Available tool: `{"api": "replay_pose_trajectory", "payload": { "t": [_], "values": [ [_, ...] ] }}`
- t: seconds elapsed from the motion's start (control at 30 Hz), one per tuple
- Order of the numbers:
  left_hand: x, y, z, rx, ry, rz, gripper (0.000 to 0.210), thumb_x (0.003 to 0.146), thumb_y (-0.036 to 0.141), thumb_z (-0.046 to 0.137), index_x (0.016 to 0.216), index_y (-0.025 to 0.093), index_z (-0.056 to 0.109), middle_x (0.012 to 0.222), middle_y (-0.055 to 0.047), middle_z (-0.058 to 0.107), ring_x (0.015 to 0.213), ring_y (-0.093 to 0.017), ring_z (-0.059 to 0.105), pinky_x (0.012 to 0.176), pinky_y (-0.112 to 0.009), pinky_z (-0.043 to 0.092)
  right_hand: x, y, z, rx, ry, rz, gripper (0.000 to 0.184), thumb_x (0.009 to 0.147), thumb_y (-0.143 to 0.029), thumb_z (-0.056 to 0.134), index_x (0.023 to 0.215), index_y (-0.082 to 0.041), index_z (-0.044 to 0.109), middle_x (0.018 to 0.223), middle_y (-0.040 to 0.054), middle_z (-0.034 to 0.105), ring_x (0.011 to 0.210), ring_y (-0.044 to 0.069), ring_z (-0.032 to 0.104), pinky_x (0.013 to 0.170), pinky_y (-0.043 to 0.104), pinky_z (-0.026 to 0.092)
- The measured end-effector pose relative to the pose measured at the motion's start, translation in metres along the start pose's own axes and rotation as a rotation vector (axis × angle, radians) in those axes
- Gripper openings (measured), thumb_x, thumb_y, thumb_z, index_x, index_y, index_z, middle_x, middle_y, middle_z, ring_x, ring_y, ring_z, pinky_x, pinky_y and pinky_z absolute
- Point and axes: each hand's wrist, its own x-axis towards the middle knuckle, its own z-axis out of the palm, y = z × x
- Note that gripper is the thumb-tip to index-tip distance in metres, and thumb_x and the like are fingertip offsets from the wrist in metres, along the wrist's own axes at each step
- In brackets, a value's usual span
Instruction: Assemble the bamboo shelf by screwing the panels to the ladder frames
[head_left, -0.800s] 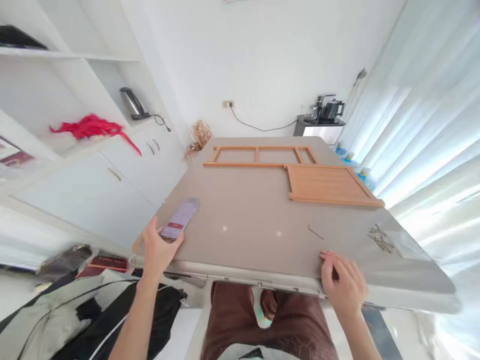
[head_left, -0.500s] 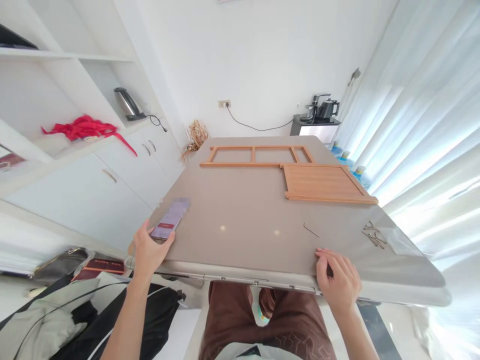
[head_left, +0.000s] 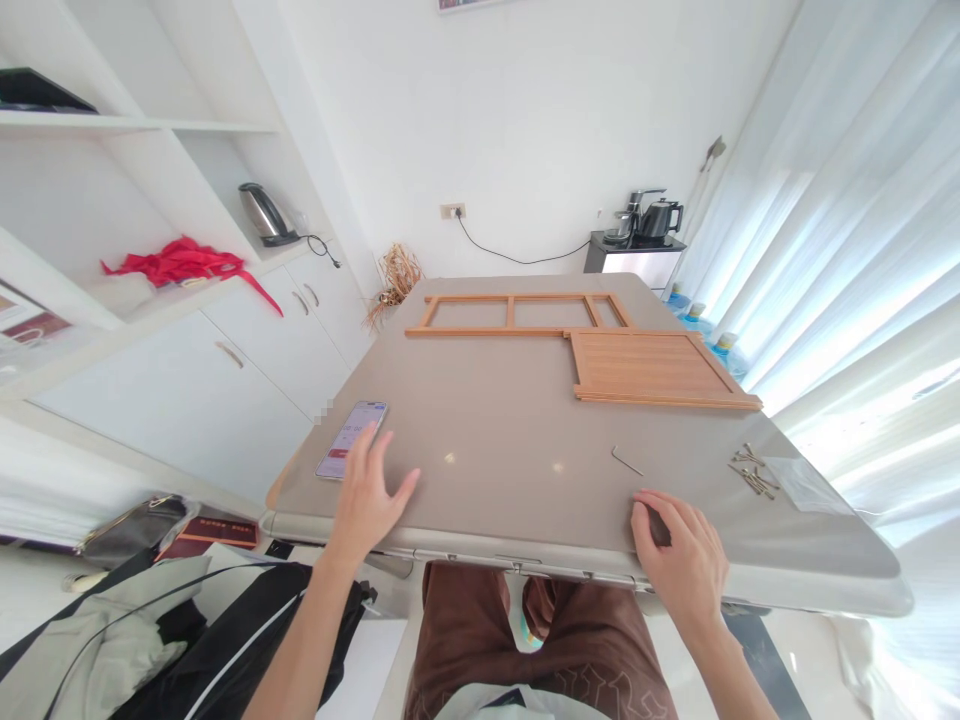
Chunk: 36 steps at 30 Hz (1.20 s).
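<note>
My left hand (head_left: 369,502) is over the near left part of the table, fingers spread and holding nothing. Its fingertips overlap the lower right side of a phone (head_left: 346,440) lying screen up; whether they touch it I cannot tell. My right hand (head_left: 681,550) rests at the table's near edge, loosely curled, thumb apart from the fingers, with nothing visible in it. Just beyond it lies an L-shaped hex key (head_left: 627,461). Several screws (head_left: 752,476) are scattered to the right, beside a clear plastic bag (head_left: 806,487).
Across the table (head_left: 480,400) lie a wooden frame with crossbars (head_left: 480,333) and a wooden panel (head_left: 652,365), the panel against the frame's right end. White cabinets (head_left: 187,370) stand left. Water bottles (head_left: 724,345) and a curtain (head_left: 847,230) are on the right.
My left hand has let go of the phone and moved right, its fingers spreading. The phone now lies flat on the table. My right hand stays at the edge.
</note>
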Motion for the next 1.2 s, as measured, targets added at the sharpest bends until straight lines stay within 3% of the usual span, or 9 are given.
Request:
{"api": "replay_pose_trajectory", "payload": {
  "t": [0.07,0.13,0.27,0.4,0.57,0.73,0.9,1.03,1.2],
  "values": [
    [0.010,0.035,0.012,-0.107,-0.239,0.173,0.042,0.101,0.043,0.057,0.140,0.026,0.054,0.166,-0.010,0.034,0.155,-0.030,0.030,0.126,-0.054,0.033,0.010,0.002,0.001,-0.012,-0.091,0.051,0.029,0.096,-0.043,0.059,0.117,-0.025,0.069,0.120,0.0090,0.070,0.109,0.030,0.063,0.094,0.045,0.050],
    [0.024,0.068,0.030,-0.221,-0.410,0.300,0.037,0.103,0.043,0.054,0.135,0.025,0.059,0.166,-0.010,0.034,0.155,-0.030,0.029,0.126,-0.054,0.034,0.024,0.005,0.005,0.002,-0.174,0.052,0.045,0.094,-0.051,0.059,0.130,-0.024,0.064,0.127,0.0138,0.063,0.117,0.034,0.059,0.098,0.050,0.050],
    [0.066,0.112,0.079,-0.343,-0.495,0.459,0.033,0.101,0.045,0.058,0.127,0.026,0.065,0.156,-0.007,0.051,0.149,-0.024,0.041,0.126,-0.043,0.036,0.063,0.017,0.018,0.051,-0.241,-0.009,0.049,0.096,-0.053,0.057,0.135,-0.023,0.061,0.126,0.0147,0.060,0.117,0.033,0.057,0.104,0.052,0.049],
    [0.106,0.131,0.128,-0.447,-0.497,0.502,0.027,0.100,0.041,0.057,0.118,0.024,0.070,0.145,-0.008,0.061,0.142,-0.026,0.049,0.124,-0.047,0.037,0.111,0.044,0.033,-0.035,-0.201,-0.008,0.049,0.100,-0.048,0.051,0.140,-0.021,0.058,0.136,0.0165,0.059,0.127,0.033,0.053,0.109,0.051,0.046],
    [0.126,0.127,0.155,-0.535,-0.462,0.385,0.032,0.102,0.041,0.049,0.119,0.021,0.068,0.135,-0.013,0.064,0.131,-0.030,0.056,0.116,-0.055,0.043,0.153,0.080,0.053,-0.112,-0.276,-0.078,0.056,0.093,-0.047,0.061,0.145,-0.026,0.056,0.155,0.0119,0.049,0.146,0.034,0.039,0.118,0.052,0.037],
    [0.126,0.117,0.152,-0.617,-0.499,0.285,0.029,0.101,0.043,0.050,0.110,0.025,0.071,0.130,-0.008,0.067,0.127,-0.027,0.058,0.115,-0.052,0.044,0.160,0.086,0.072,-0.104,-0.246,-0.066,0.037,0.098,-0.031,0.052,0.132,-0.025,0.065,0.134,0.0119,0.062,0.130,0.030,0.051,0.116,0.052,0.033],
    [0.124,0.124,0.148,-0.730,-0.534,0.142,0.029,0.096,0.048,0.058,0.110,0.027,0.073,0.128,-0.007,0.069,0.128,-0.028,0.058,0.118,-0.052,0.041,0.159,0.084,0.075,-0.042,-0.232,-0.094,0.031,0.094,-0.018,0.050,0.118,-0.023,0.068,0.113,0.0116,0.061,0.110,0.028,0.053,0.100,0.045,0.043],
    [0.142,0.138,0.155,-0.853,-0.580,-0.109,0.040,0.095,0.056,0.060,0.117,0.025,0.070,0.131,-0.011,0.070,0.127,-0.029,0.062,0.118,-0.050,0.042,0.158,0.082,0.071,-0.019,-0.211,-0.135,0.032,0.089,-0.009,0.048,0.112,-0.022,0.066,0.107,0.0105,0.059,0.104,0.027,0.051,0.091,0.042,0.044],
    [0.194,0.179,0.179,-1.059,-0.817,-0.463,0.050,0.101,0.061,0.052,0.115,0.016,0.069,0.116,-0.015,0.074,0.101,-0.025,0.073,0.090,-0.043,0.061,0.155,0.071,0.063,-0.048,-0.181,-0.210,0.031,0.086,-0.002,0.045,0.098,-0.022,0.066,0.099,0.0094,0.056,0.097,0.025,0.047,0.086,0.039,0.038]
  ]
}}
